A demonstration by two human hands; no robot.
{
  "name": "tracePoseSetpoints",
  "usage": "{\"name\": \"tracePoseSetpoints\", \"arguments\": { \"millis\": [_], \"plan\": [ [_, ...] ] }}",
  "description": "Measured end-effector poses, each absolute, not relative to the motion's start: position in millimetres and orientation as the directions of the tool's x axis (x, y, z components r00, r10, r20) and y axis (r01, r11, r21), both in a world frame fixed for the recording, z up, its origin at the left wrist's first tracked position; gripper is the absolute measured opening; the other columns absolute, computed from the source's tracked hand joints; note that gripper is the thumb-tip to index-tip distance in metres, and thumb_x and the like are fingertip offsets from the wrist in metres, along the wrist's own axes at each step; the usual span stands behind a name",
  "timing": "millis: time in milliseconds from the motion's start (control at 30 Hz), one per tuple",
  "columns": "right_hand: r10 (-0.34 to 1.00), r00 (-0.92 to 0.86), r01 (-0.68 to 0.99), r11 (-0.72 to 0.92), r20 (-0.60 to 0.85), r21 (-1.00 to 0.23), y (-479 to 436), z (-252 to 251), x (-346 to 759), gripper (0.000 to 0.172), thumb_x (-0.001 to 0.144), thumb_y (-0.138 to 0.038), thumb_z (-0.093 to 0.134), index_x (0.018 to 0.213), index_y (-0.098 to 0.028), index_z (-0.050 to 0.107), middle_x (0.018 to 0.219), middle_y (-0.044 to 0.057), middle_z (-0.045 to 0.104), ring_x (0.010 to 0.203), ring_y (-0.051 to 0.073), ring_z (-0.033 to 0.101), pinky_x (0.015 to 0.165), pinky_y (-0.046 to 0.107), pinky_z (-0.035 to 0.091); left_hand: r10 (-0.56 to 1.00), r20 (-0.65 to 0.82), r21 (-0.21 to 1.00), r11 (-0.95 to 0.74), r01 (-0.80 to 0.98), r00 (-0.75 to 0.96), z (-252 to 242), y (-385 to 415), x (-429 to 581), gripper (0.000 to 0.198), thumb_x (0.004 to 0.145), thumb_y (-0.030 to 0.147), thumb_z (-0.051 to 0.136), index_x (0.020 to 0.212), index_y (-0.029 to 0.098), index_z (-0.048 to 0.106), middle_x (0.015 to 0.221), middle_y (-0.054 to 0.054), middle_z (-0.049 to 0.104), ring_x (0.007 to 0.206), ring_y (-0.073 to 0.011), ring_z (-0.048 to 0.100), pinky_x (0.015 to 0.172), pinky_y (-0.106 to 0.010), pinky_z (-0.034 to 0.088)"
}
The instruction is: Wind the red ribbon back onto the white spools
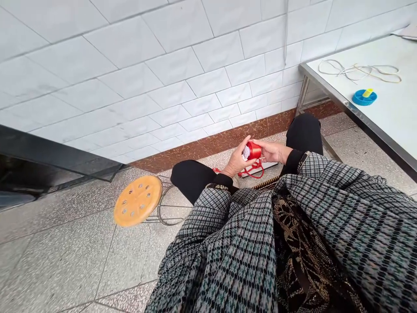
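Note:
Between my two hands, above my lap, is a spool of shiny red ribbon (255, 150) with a whitish, patterned end (246, 152) turned to the left. My left hand (237, 160) is closed round that end, thumb on top and fingers below. From the other side my right hand (272, 151) grips the red part with its fingertips. A loose red strand (259, 170) loops down below the spool, and more red shows beside my left wrist. What lies under the strand is partly hidden, though a flat piece with a dark edge (269, 167) shows there.
A yellow-orange round stool (138, 201) with wire legs stands at left on the speckled floor. To the right, a metal-edged white table (395, 111) carries a blue round dish (360, 99) with a yellow piece and pale cords (368, 69). A tiled wall (202, 65) rises ahead.

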State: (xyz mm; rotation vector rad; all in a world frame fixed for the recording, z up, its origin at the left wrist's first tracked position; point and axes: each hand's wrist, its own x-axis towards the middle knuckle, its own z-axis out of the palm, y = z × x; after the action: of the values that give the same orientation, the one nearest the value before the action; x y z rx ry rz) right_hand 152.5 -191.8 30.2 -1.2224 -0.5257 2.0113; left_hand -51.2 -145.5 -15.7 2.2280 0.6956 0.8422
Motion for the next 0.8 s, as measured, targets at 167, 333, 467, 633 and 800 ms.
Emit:
{"name": "tracePoseSetpoints", "arguments": {
  "millis": [167,333,467,633,800],
  "plan": [
    [0.836,-0.092,-0.514,-0.505,-0.542,-0.693,-162,46,137,0.015,0.100,-0.036,0.070,0.095,-0.023,0.070,0.078,-0.002,0.072,0.069,0.014,0.060,0.065,0.027,0.044,0.760,0.350,0.864,-0.488,0.125,0.547,-18,-117,-41,0.120,0.075,0.052,0.087,0.172,0.019,0.025,0.170,-0.022,0.044,0.152,-0.0369,0.053,0.129,-0.051,0.043],
    [0.904,0.215,-0.484,-0.229,-0.369,-0.845,-114,55,131,0.021,0.093,-0.036,0.075,0.082,-0.019,0.069,0.071,-0.003,0.068,0.063,0.011,0.055,0.062,0.025,0.042,0.875,0.177,0.984,-0.148,-0.099,0.450,-21,-83,-22,0.129,0.078,0.067,0.084,0.174,0.023,0.010,0.156,-0.024,0.059,0.135,-0.0337,0.068,0.119,-0.056,0.051],
    [0.902,0.265,-0.432,-0.206,-0.342,-0.878,-81,53,128,0.024,0.092,-0.034,0.075,0.075,-0.019,0.067,0.067,-0.001,0.067,0.062,0.012,0.056,0.062,0.026,0.045,0.897,0.032,0.984,0.050,-0.173,0.442,-11,-49,-9,0.105,0.081,0.074,0.079,0.167,0.028,0.038,0.156,-0.019,0.061,0.137,-0.0341,0.067,0.114,-0.054,0.057],
    [0.917,0.156,-0.385,-0.286,-0.368,-0.877,-42,53,129,0.028,0.094,-0.037,0.074,0.074,-0.020,0.067,0.068,0.000,0.066,0.062,0.013,0.053,0.062,0.027,0.042,0.908,0.004,0.974,0.092,-0.207,0.418,-4,-1,-1,0.101,0.078,0.078,0.080,0.160,0.026,0.050,0.152,-0.016,0.066,0.131,-0.0329,0.070,0.113,-0.053,0.058],
    [0.906,0.135,-0.338,-0.339,-0.402,-0.878,-5,63,137,0.022,0.092,-0.037,0.077,0.080,-0.020,0.070,0.076,0.000,0.070,0.076,0.014,0.058,0.073,0.027,0.043,0.937,0.040,0.971,0.046,-0.235,0.348,-3,27,3,0.091,0.085,0.071,0.078,0.160,0.029,0.047,0.163,-0.014,0.058,0.144,-0.0322,0.062,0.117,-0.051,0.056]
  ]
}}
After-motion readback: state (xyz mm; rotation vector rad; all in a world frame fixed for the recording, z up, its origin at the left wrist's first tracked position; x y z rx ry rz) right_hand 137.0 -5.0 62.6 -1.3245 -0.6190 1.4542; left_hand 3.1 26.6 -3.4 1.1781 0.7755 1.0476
